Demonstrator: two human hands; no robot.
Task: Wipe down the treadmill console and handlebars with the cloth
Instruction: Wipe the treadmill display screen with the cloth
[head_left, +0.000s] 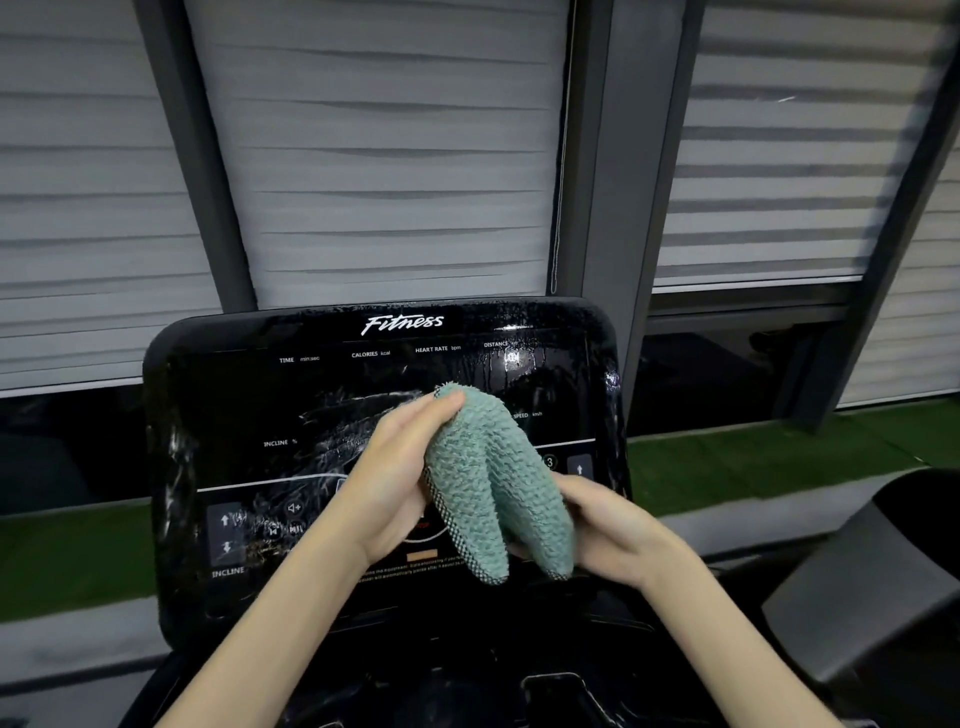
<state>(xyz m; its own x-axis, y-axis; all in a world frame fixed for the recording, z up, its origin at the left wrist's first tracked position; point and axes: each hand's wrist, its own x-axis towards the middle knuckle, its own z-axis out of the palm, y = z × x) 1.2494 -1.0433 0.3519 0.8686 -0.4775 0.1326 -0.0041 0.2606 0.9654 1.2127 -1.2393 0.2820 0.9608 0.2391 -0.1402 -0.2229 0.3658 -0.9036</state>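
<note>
**Desk:** What is filling the frame behind the person?

**Photographer:** Grey slatted blinds (389, 156) are covering the windows well beyond both hands. A strip of green turf (753, 457) is running below them, out past the right hand.

**Desk:** And the machine?

**Photographer:** The glossy black treadmill console (311, 405) is standing directly behind the hands, its "Fitness" logo sitting above them. Wet streaks are showing on the panel just to the left of the left hand.

**Desk:** Where is the cloth?

**Photographer:** The green cloth (488, 488) is hanging doubled over between the two hands, in front of the console's lower right part. Whether it is touching the panel, I cannot tell.

**Desk:** What are the hands doing?

**Photographer:** The left hand (395, 467) is gripping the cloth's upper end, with its fingers curling round the tip. The right hand (608, 525) is gripping the lower folds from the side, with its fingers tucking under the fabric.
</note>
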